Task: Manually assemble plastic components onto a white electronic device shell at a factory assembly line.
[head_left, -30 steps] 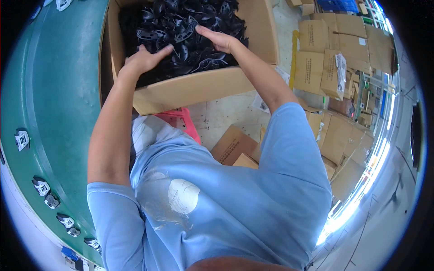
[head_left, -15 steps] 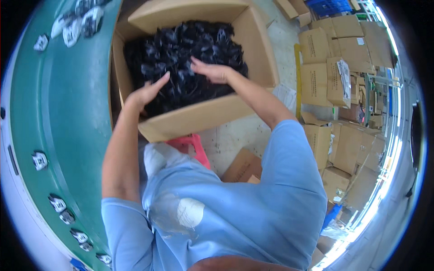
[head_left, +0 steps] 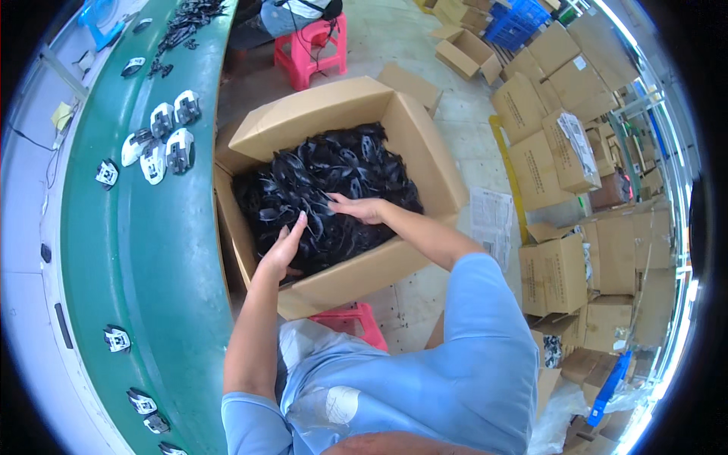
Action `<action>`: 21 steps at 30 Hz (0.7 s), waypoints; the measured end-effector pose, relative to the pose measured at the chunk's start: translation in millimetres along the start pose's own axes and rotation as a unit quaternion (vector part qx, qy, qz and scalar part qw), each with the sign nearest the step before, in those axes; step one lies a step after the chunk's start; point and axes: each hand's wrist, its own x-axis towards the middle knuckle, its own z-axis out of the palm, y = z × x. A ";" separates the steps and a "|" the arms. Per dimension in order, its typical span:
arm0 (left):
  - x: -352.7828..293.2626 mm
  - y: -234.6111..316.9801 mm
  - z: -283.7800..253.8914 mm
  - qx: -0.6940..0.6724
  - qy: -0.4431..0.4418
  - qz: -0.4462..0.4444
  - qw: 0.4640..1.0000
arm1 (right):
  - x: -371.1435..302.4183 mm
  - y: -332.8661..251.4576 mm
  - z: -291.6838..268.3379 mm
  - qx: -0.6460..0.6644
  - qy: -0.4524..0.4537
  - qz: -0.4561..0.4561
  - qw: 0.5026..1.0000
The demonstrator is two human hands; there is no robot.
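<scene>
A large cardboard box (head_left: 356, 277) stands beside the bench, filled with a heap of glossy black plastic parts (head_left: 345, 163). Both my hands reach into it from the near side. My left hand (head_left: 282, 252) is at the heap's near left, thumb raised and fingers apart, some of them dipping out of sight among the parts. Near the middle of the heap, my right hand (head_left: 362, 209) touches the parts with its fingers loosely spread. I see nothing clearly gripped in either hand.
Along my left runs a green bench (head_left: 189, 243) with several white-and-black plastic pieces (head_left: 180, 152) and a black pile (head_left: 186, 26). A pink stool (head_left: 322, 49) with a seated person is beyond the box. Another pink stool (head_left: 364, 322) is near me. Cartons (head_left: 553, 265) stack at right.
The view has tilted, so the box and hands appear lower and the far stool and person come into sight. My hands stay at the heap, in nearly the same places.
</scene>
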 end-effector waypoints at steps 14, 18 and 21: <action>60.3 2.2 10.7 0.177 0.135 0.041 0.974 | 0.5 1.8 15.7 0.118 0.085 0.010 0.989; 68.0 -3.8 -8.4 0.075 0.049 0.019 0.996 | 2.8 -14.3 35.4 0.116 0.113 -0.017 0.987; 14.1 25.6 2.3 -0.022 -0.049 0.017 0.998 | 19.5 1.6 28.4 0.184 0.098 -0.056 0.976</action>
